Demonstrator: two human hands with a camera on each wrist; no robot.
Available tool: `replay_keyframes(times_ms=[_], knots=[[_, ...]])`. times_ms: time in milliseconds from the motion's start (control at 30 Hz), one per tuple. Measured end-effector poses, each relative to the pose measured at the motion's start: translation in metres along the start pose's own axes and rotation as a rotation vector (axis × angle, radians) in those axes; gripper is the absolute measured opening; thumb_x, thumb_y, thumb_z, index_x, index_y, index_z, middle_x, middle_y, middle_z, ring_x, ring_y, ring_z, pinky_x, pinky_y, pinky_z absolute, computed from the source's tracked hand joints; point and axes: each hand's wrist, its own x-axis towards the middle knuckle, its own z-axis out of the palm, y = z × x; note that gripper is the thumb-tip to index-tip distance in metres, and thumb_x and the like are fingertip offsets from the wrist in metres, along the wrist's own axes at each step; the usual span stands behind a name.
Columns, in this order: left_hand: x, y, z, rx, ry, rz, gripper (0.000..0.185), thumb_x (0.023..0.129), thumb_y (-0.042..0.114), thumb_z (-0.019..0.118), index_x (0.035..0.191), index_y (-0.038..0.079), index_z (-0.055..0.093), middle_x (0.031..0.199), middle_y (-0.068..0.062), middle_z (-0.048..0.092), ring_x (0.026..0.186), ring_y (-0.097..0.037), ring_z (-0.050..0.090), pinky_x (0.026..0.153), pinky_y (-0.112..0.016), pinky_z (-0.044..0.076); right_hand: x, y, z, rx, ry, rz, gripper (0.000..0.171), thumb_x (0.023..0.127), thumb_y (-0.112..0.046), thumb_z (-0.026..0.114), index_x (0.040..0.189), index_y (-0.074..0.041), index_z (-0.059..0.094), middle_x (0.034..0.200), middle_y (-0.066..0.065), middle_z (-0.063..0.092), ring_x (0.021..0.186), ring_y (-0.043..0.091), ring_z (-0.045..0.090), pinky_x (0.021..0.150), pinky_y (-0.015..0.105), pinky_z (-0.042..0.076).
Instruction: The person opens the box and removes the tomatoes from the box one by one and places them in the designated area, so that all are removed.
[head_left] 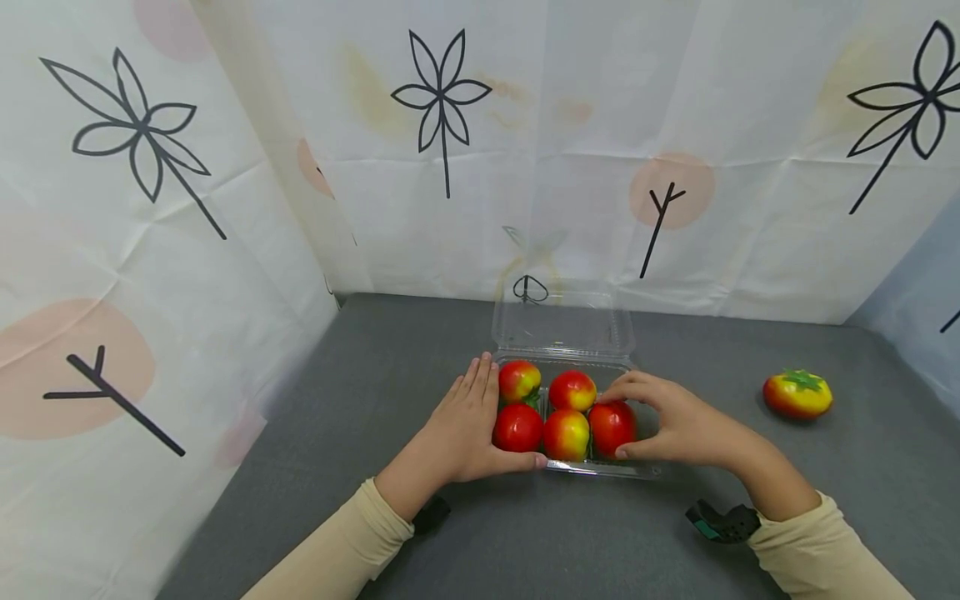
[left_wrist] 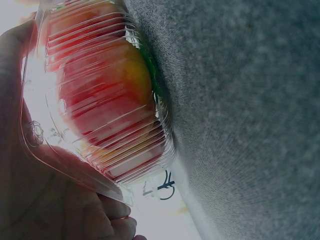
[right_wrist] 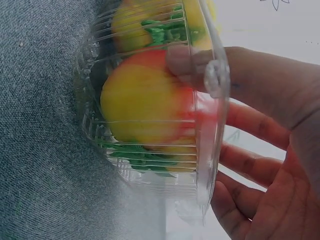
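Both hands braced the clear clamshell box (head_left: 600,469) of five tomatoes (head_left: 566,434) on the grey table (head_left: 360,400) — left hand (head_left: 467,429) flat-fingered against its side, right hand (head_left: 670,419) curled round the rightmost tomato (head_left: 611,427) (lid open behind) — so steady, even pressure seemed wisest.

A makeshift recording booth, not a home: white printed sheets (head_left: 570,167) hang as walls on the left, far and right around a grey cloth-covered table (head_left: 375,375).

Lone tomato (head_left: 797,394) on grey tabletop (head_left: 390,367)
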Motion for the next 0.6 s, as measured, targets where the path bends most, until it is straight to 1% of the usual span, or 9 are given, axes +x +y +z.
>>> replay_keyframes(times_ms=[167, 333, 500, 600], knots=[[-0.0001, 0.0006, -0.0008, 0.000, -0.008, -0.003, 0.133, 0.081, 0.093, 0.054, 0.170, 0.004, 0.014, 0.180, -0.013, 0.005, 0.167, -0.036, 0.007, 0.134, -0.054, 0.021, -0.0003, -0.0004, -0.0012, -0.008, -0.008, -0.002, 0.050, 0.083, -0.034, 0.093, 0.128, -0.024, 0.073, 0.127, -0.004, 0.066, 0.117, 0.024, 0.064, 0.090, 0.040, 0.060], [0.0003, 0.0008, -0.0005, -0.001, -0.010, -0.006, 0.134, 0.080, 0.092, 0.056, 0.170, 0.003, 0.014, 0.180, -0.013, 0.004, 0.168, -0.035, 0.007, 0.134, -0.054, 0.021, -0.0012, -0.0022, -0.0031, 0.004, -0.009, -0.003, 0.049, 0.085, -0.037, 0.092, 0.128, -0.024, 0.072, 0.128, -0.004, 0.066, 0.117, 0.023, 0.064, 0.090, 0.039, 0.060], [0.0004, 0.0008, -0.0002, 0.003, -0.006, -0.003, 0.134, 0.080, 0.092, 0.056, 0.170, 0.003, 0.015, 0.180, -0.013, 0.004, 0.167, -0.036, 0.007, 0.133, -0.054, 0.021, -0.0023, -0.0038, -0.0054, 0.004, 0.000, -0.011, 0.048, 0.086, -0.039, 0.090, 0.128, -0.024, 0.072, 0.127, -0.005, 0.067, 0.115, 0.019, 0.063, 0.090, 0.039, 0.061], [0.0005, 0.0008, -0.0002, 0.003, -0.004, -0.001, 0.133, 0.080, 0.092, 0.056, 0.170, 0.003, 0.015, 0.180, -0.014, 0.004, 0.167, -0.036, 0.007, 0.134, -0.054, 0.021, -0.0030, -0.0053, -0.0067, 0.005, 0.015, -0.009, 0.048, 0.086, -0.039, 0.091, 0.128, -0.024, 0.073, 0.126, -0.006, 0.067, 0.111, 0.015, 0.063, 0.087, 0.039, 0.061]])
